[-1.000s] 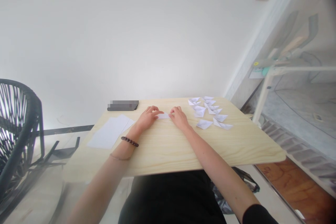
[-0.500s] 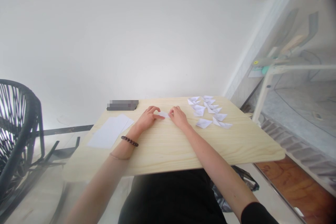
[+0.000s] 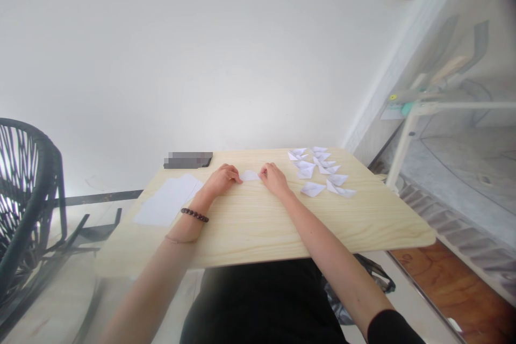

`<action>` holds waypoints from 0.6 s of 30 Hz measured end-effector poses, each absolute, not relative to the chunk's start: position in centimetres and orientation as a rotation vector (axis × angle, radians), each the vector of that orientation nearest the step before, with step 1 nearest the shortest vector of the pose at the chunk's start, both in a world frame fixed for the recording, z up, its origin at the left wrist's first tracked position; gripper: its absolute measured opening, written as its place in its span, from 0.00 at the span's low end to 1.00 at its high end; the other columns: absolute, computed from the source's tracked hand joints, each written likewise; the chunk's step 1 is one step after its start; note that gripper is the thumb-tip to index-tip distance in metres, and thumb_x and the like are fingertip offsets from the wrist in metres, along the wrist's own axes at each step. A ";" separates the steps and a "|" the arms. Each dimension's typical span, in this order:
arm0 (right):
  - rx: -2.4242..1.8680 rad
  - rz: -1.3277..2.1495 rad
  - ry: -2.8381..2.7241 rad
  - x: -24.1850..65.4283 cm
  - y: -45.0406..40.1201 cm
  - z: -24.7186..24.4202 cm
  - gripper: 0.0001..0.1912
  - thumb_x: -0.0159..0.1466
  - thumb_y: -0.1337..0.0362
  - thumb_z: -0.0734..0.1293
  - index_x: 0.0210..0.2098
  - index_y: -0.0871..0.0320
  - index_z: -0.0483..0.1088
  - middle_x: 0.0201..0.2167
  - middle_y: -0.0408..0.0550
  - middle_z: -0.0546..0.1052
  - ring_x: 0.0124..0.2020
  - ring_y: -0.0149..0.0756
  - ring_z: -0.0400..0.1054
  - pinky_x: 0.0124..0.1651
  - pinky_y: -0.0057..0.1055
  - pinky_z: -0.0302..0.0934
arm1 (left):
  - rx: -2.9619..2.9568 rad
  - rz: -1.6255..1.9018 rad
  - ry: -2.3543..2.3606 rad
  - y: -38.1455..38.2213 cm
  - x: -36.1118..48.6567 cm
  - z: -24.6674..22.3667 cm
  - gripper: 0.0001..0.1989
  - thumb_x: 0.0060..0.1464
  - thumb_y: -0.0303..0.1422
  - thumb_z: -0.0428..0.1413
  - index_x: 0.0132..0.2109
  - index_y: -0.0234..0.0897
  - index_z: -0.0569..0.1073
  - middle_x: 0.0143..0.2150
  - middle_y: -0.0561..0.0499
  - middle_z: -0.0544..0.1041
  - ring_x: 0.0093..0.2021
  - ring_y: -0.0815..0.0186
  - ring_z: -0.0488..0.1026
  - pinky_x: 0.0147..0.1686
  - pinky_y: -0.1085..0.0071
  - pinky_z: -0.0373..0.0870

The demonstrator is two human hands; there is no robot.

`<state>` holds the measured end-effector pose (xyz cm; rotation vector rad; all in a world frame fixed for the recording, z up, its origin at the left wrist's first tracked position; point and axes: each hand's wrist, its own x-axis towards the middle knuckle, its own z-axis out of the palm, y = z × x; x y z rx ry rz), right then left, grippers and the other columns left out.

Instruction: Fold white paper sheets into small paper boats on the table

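Pale table (image 3: 258,226): one, back edge by the wall, front edge close to the black clothing. Bare wood between the forearms and across the right front; left front corner blurred. Dark chair (image 3: 30,193): one, left of the table, cut off by the frame. Loose white sheets (image 3: 165,201): at least two, overlapping, near the left edge. Dark flat object (image 3: 187,160): one, back left corner, top pixelated. Left hand (image 3: 223,178): fingers curled at the small paper's left end; grip cannot be told. Right hand (image 3: 273,178): pinches its right end. Folded papers (image 3: 313,188): several, right side, overlap blocks an exact count. Small paper (image 3: 250,176): one, between the hands, ends covered.
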<state>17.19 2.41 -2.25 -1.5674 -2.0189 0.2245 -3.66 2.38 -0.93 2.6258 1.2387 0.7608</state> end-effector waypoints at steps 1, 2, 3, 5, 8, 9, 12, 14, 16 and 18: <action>-1.571 0.225 -2.019 17.2 2.4 -2.2 0.04 0.57 0.65 0.60 0.32 0.57 0.63 0.34 0.46 0.66 0.35 0.30 0.61 0.35 0.25 0.52 | 2.597 0.749 1.252 2.4 -3.8 -1.0 0.11 0.46 0.25 0.49 0.29 0.39 0.76 0.34 0.50 0.73 0.37 0.67 0.67 0.42 0.71 0.63; -1.573 0.224 -2.020 17.1 2.4 -2.2 0.04 0.57 0.65 0.60 0.32 0.57 0.63 0.34 0.46 0.66 0.35 0.30 0.62 0.35 0.25 0.52 | 2.573 0.744 1.264 2.4 -3.8 -1.1 0.11 0.46 0.25 0.49 0.28 0.39 0.76 0.34 0.51 0.73 0.36 0.68 0.68 0.42 0.72 0.63; -1.574 0.222 -2.021 17.1 2.4 -2.2 0.04 0.57 0.65 0.60 0.32 0.57 0.63 0.34 0.46 0.66 0.35 0.30 0.62 0.35 0.25 0.52 | 2.557 0.745 1.273 2.3 -3.9 -1.1 0.12 0.46 0.24 0.48 0.28 0.38 0.76 0.34 0.51 0.74 0.36 0.68 0.69 0.42 0.72 0.64; -1.567 0.217 -2.022 17.1 2.4 -2.3 0.04 0.57 0.65 0.59 0.31 0.57 0.63 0.34 0.46 0.66 0.35 0.30 0.62 0.35 0.25 0.53 | 2.550 0.770 1.284 2.1 -3.9 -1.1 0.12 0.46 0.24 0.47 0.28 0.38 0.76 0.35 0.52 0.74 0.37 0.68 0.70 0.43 0.73 0.64; -1.538 0.208 -2.025 17.2 2.4 -2.4 0.04 0.57 0.65 0.59 0.31 0.57 0.64 0.33 0.46 0.67 0.35 0.30 0.62 0.36 0.25 0.53 | 2.589 0.817 1.261 1.6 -3.7 -1.0 0.12 0.48 0.28 0.47 0.37 0.38 0.74 0.42 0.51 0.73 0.42 0.67 0.69 0.46 0.71 0.62; -1.523 0.208 -2.030 17.3 2.4 -2.4 0.04 0.57 0.65 0.59 0.31 0.57 0.64 0.33 0.46 0.67 0.35 0.30 0.62 0.36 0.25 0.53 | 2.599 0.820 1.256 1.5 -3.6 -1.0 0.13 0.49 0.30 0.47 0.40 0.39 0.73 0.43 0.51 0.72 0.43 0.66 0.68 0.47 0.70 0.62; -1.471 0.218 -2.054 17.6 2.4 -2.5 0.04 0.57 0.64 0.60 0.31 0.57 0.65 0.32 0.45 0.67 0.35 0.30 0.62 0.36 0.25 0.53 | 2.633 0.789 1.249 1.4 -3.2 -0.9 0.14 0.52 0.35 0.46 0.43 0.39 0.71 0.43 0.50 0.73 0.45 0.65 0.67 0.47 0.69 0.62; -1.426 0.227 -2.075 17.7 2.3 -2.6 0.06 0.58 0.62 0.59 0.32 0.56 0.66 0.32 0.45 0.67 0.35 0.30 0.62 0.37 0.26 0.53 | 2.660 0.776 1.236 1.4 -3.0 -0.9 0.13 0.53 0.36 0.45 0.41 0.40 0.72 0.42 0.50 0.73 0.44 0.65 0.68 0.46 0.69 0.63; -1.358 0.227 -2.099 17.7 2.3 -2.6 0.09 0.59 0.59 0.58 0.33 0.55 0.67 0.33 0.46 0.68 0.36 0.31 0.62 0.38 0.27 0.53 | 2.680 0.783 1.224 1.6 -3.0 -1.0 0.13 0.54 0.36 0.45 0.41 0.40 0.72 0.41 0.49 0.73 0.43 0.65 0.68 0.45 0.69 0.63; -1.270 0.204 -2.127 17.6 2.2 -2.7 0.11 0.58 0.57 0.59 0.34 0.54 0.68 0.34 0.46 0.68 0.38 0.32 0.61 0.40 0.28 0.53 | 2.691 0.798 1.223 1.6 -3.0 -1.0 0.13 0.54 0.35 0.45 0.41 0.39 0.72 0.41 0.49 0.73 0.42 0.65 0.68 0.44 0.69 0.63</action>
